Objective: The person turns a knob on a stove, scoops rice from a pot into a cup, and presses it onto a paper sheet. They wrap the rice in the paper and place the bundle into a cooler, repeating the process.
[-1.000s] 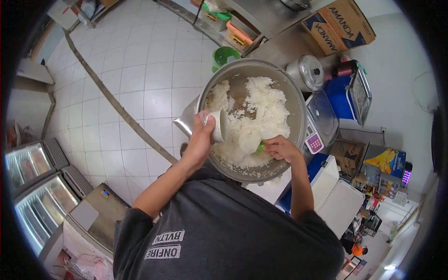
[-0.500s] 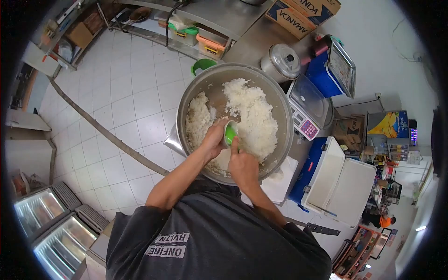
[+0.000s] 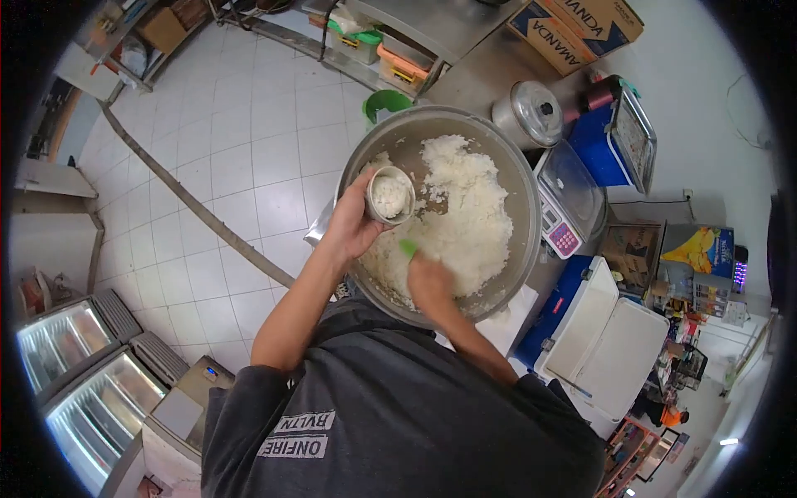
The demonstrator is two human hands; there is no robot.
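Note:
A large round metal pot (image 3: 525,207) holds a mass of white rice (image 3: 475,207). My left hand (image 3: 355,217) is wrapped round a small metal cup (image 3: 412,197) over the pot's left side, and white rice fills the inside of the cup. My right hand (image 3: 432,285), blurred by motion, is closed on a green spatula (image 3: 408,247) low over the rice. The spatula's tip is just below the cup, apart from it. The handle is hidden in my fingers.
A lidded pot (image 3: 531,116) and a digital scale (image 3: 561,236) stand right of the big pot. An open cooler (image 3: 581,324) is at lower right. A green bucket (image 3: 387,104) sits behind, cardboard boxes (image 3: 573,33) at the upper right.
My left hand has moved up and left with the cup, which now shows rice inside. My right hand has drawn the spatula out of the cup, down toward the rice. The view has shifted slightly.

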